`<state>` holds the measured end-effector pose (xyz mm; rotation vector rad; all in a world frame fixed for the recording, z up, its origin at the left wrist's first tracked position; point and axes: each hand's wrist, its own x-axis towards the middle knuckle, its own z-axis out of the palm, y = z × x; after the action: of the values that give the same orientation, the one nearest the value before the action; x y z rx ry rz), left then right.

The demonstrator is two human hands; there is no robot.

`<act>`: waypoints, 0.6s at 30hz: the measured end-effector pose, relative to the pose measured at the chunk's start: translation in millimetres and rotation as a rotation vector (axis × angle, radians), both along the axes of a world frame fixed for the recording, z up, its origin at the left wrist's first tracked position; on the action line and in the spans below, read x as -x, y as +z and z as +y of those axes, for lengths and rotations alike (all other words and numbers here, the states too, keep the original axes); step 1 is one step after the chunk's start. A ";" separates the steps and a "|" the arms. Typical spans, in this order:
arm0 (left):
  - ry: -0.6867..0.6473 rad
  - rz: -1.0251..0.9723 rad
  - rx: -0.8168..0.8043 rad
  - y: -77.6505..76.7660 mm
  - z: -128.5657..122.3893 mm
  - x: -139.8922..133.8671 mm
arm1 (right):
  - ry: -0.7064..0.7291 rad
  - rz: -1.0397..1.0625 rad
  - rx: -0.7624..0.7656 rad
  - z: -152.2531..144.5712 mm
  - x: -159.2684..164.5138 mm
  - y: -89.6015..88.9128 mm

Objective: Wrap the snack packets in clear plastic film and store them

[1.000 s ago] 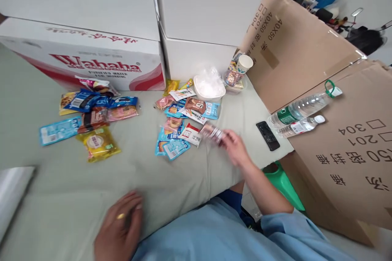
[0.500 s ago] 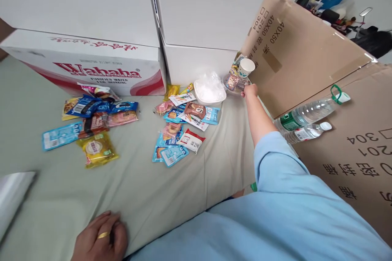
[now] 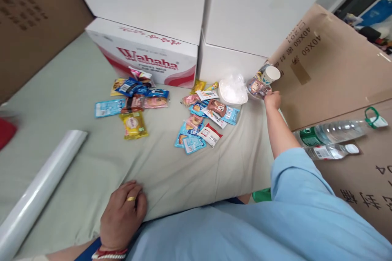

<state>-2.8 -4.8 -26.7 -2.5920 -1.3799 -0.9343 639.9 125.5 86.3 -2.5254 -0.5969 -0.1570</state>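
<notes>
At the far right corner of the cloth, my right hand (image 3: 272, 100) is closed, its fingers pinching the edge of a brown snack packet (image 3: 256, 87). A white paper cup (image 3: 271, 74) is just behind it. To its left sits a white bowl (image 3: 233, 97) with crumpled clear plastic in it. My left hand (image 3: 124, 212) rests on the cloth at the front edge, fingers curled in with nothing visible in them. Between the hands lie two groups of snack packets, including a yellow packet (image 3: 134, 125) on the left and a red-and-white packet (image 3: 210, 135) on the right.
A white Wahaha carton (image 3: 147, 57) and other white boxes stand along the back. Cardboard (image 3: 306, 69) walls the right side. Beside my right arm lie a large bottle (image 3: 343, 131) and a smaller bottle (image 3: 332, 151). A shiny white roll (image 3: 43, 187) lies at left.
My view has turned left, so everything sits further right in the picture. The brown packet now reaches my right hand's fingers. The left hand stays curled on the cloth.
</notes>
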 end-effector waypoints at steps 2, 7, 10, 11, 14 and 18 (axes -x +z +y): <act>0.002 -0.007 -0.019 1.0 -0.2 -0.2 | 0.025 -0.085 -0.033 1.2 18.1 4.3; -0.009 -0.012 -0.008 1.2 -1.0 1.4 | 0.411 -0.213 -0.065 20.7 68.1 7.6; -0.011 -0.024 0.008 -0.1 -2.4 2.6 | 0.552 -0.239 0.001 37.7 91.7 10.1; -0.008 -0.029 0.014 -0.5 -3.0 2.9 | 0.547 -0.243 0.028 42.8 97.4 11.3; -0.003 -0.051 0.028 -0.7 -4.3 3.0 | 0.430 -0.198 0.062 54.3 109.4 13.7; -0.014 -0.073 0.012 1.1 -5.3 2.6 | 0.325 0.039 0.011 58.5 120.2 11.6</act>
<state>-5.4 -10.1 -25.6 -2.6045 -1.3907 -1.0348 519.7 184.0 97.8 -2.3961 -0.9820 0.0145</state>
